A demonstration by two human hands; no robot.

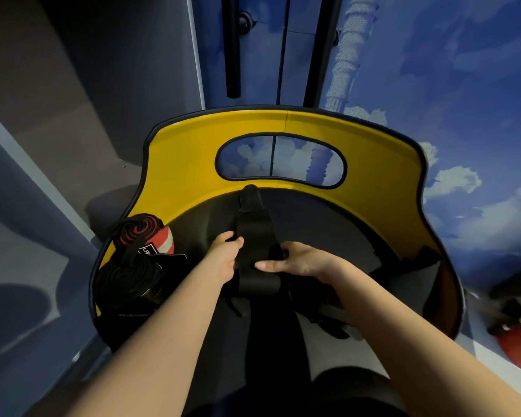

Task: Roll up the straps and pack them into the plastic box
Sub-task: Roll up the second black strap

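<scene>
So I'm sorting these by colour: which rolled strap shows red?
The rolled strap farther back at the seat's left edge: its spiral is red and black, with a red-and-white band. The roll in front of it is all black.

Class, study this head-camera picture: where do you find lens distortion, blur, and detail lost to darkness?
Head view: wide-angle distortion bends the door handles and wall edges; motion blur smears the red object at the right edge; the black strap held by the left hand and right hand merges with the dark seat, losing detail; the yellow backrest is evenly lit, without glare.
</scene>
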